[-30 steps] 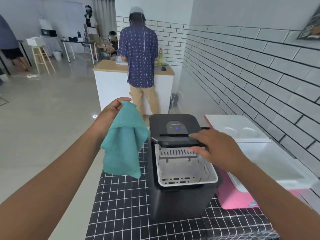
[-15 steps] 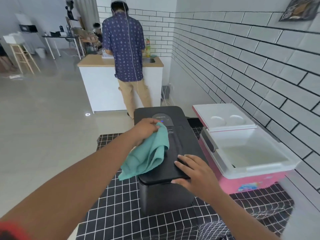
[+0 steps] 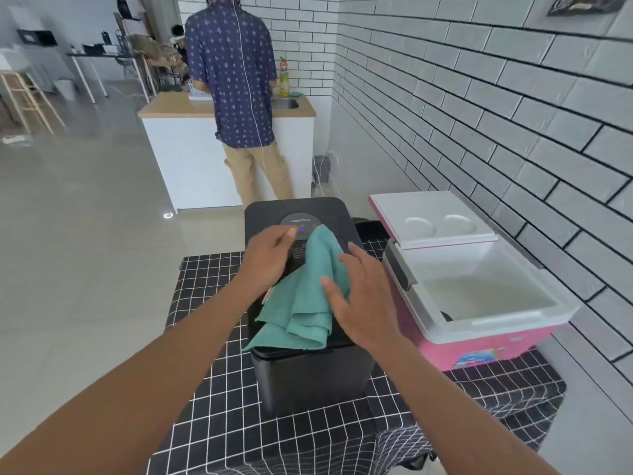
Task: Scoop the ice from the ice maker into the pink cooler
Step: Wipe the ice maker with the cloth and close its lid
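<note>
Ice maker (image 3: 308, 365): black box, middle of the checked table (image 3: 219, 423), lid down. No ice visible, no scoop anywhere in view. Pink cooler (image 3: 479, 347) just beside it on the right, lid (image 3: 431, 219) thrown back, white inside showing; can't tell whether any ice lies at the bottom. Judgement: scooping looks either finished or not begun, and this moment reads as wiping or tidying, not transfer.

Teal cloth (image 3: 305, 296) draped over the maker's lid. Left hand (image 3: 270, 258) grips the cloth's upper edge, fingers curled, near the control panel (image 3: 301, 222). Right hand (image 3: 363, 299) lies flat on the cloth, fingers spread and fairly straight, pressing it. Hands close together, cloth between them.

Another person (image 3: 236, 97) stands at a far counter (image 3: 171, 108), back turned.
</note>
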Available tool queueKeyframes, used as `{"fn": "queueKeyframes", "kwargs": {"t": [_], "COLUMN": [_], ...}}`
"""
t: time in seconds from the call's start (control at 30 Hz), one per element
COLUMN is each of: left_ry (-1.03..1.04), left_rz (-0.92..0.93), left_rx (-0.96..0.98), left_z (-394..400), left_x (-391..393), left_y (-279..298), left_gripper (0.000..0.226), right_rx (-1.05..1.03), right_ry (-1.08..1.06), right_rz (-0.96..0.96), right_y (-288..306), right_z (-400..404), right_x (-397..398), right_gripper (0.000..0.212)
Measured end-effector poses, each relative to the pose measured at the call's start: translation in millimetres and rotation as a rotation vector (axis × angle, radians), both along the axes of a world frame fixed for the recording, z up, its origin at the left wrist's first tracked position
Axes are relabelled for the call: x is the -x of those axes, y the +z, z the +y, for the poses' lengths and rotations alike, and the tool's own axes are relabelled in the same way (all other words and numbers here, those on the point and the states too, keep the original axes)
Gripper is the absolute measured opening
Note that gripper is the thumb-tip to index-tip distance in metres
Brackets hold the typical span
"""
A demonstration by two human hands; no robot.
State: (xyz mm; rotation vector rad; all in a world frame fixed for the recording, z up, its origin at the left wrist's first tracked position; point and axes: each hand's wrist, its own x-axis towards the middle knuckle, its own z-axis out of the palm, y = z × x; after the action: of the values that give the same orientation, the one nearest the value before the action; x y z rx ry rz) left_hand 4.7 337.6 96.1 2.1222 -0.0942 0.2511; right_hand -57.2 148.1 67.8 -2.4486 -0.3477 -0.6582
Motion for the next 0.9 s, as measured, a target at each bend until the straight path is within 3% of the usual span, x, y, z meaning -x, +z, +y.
{"fn": "queueKeyframes", "kwargs": {"t": [0.07, 0.13, 0.27, 0.47, 0.63, 0.77, 0.9], "left_ry": [0.092, 0.109, 0.037, 0.107, 0.125, 0.125, 0.132], "left_rz": [-0.157, -0.104, 0.030, 0.012, -0.007, -0.010, -0.022], "left_rx": [-0.128, -0.196, -0.390, -0.502, -0.486, -0.461, -0.437], "left_z": [15, 24, 17, 10, 8, 9, 9], "left_x": [15, 25, 33, 33, 33, 33, 30], "left_y": [-10, -25, -49, -55, -56, -59, -60], "left_gripper": [0.032, 0.037, 0.050, 0.053, 0.053, 0.053, 0.051], "right_rx": [0.155, 0.281, 0.372, 0.250, 0.138, 0.173, 0.240], "right_ry": [0.002, -0.013, -0.027, 0.077, 0.161, 0.156, 0.298], "right_rz": [0.116, 0.268, 0.323, 0.381, 0.429, 0.351, 0.234], "right_y": [2, -5, -17, -8, -3, -2, -8], "right_z": [25, 44, 33, -29, -28, -12, 5], "right_x": [-11, -22, -48, -126, -172, -150, -73], "right_gripper": [0.068, 0.079, 0.063, 0.052, 0.049, 0.049, 0.050]}}
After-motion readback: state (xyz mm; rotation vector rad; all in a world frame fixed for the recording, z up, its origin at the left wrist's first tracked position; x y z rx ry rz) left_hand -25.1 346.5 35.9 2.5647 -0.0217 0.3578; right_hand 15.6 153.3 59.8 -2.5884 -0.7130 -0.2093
